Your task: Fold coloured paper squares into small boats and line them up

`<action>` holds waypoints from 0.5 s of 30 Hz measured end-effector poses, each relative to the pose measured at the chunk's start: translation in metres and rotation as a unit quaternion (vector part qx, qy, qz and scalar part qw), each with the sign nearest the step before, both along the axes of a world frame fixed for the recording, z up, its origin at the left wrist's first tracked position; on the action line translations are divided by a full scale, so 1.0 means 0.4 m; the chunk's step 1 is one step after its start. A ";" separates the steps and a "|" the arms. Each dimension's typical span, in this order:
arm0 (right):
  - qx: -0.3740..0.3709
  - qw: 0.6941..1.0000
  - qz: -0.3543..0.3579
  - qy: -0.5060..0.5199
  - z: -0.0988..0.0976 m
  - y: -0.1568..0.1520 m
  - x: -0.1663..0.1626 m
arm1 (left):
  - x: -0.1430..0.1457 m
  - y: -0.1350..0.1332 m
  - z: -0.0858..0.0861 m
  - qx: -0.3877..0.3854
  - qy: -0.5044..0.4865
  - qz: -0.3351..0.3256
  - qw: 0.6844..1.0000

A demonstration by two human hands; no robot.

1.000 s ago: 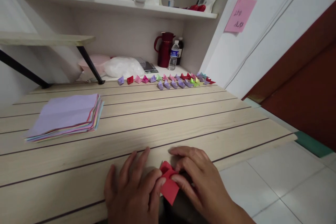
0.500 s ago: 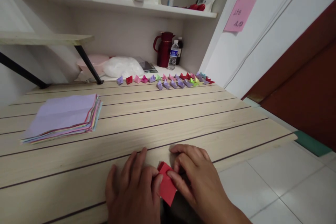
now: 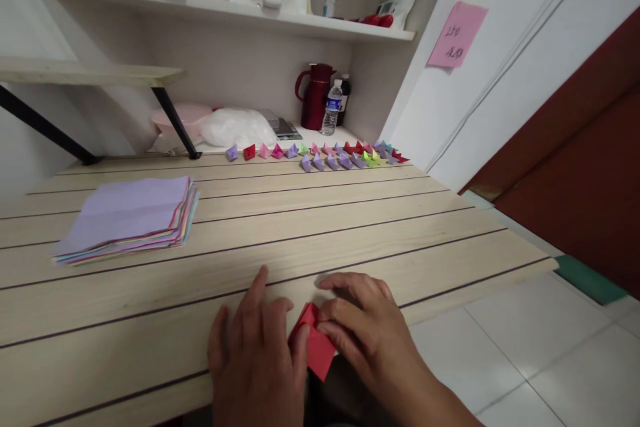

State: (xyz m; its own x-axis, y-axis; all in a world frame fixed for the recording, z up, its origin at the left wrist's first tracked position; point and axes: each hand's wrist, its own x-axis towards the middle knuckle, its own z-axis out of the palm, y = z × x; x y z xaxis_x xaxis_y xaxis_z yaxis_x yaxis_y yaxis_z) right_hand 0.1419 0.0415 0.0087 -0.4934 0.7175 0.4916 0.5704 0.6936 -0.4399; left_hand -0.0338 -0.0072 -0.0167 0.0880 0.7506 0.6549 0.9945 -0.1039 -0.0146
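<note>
A small folded piece of red paper (image 3: 321,352) is at the table's near edge, between my two hands. My right hand (image 3: 367,320) pinches its upper right part with thumb and index finger, the other fingers curled above. My left hand (image 3: 260,347) lies to the left, its thumb pressed on the paper's left side. The left index finger is raised a little off the paper, and the other left fingers reach forward over the wood. Part of the paper's upper edge is hidden behind my fingers.
A stack of coloured paper sheets (image 3: 130,213), lilac on top, lies at left on the slatted wooden table (image 3: 320,227). Rows of small folded paper boats (image 3: 333,161) line the back edge. Behind them stand a dark red jug (image 3: 315,97), a water bottle (image 3: 331,110) and a white plastic bag (image 3: 237,127).
The left index finger has lifted away from the red paper, while the left thumb has moved onto it. My right hand keeps its pinch. The view has shifted slightly.
</note>
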 end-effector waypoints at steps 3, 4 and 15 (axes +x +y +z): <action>0.004 1.000 0.002 0.006 0.004 0.001 0.002 | -0.015 -0.023 -0.003 0.002 -0.021 -0.060 0.998; 0.008 1.000 0.004 0.005 0.005 -0.001 0.006 | -0.019 -0.034 -0.004 0.000 -0.027 -0.076 0.997; 0.146 0.972 0.044 -0.181 -0.025 -0.065 0.071 | -0.015 -0.099 -0.006 -0.064 0.020 -0.081 0.994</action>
State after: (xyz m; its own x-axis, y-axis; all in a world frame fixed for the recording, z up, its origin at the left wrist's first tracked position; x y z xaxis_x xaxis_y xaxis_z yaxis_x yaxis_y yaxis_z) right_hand 0.1705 0.0154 -0.0014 -0.7250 0.5208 0.4507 0.5843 0.8115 0.0021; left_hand -0.0397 -0.0469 -0.0191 0.2382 0.8013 0.5489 0.9635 -0.2659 -0.0299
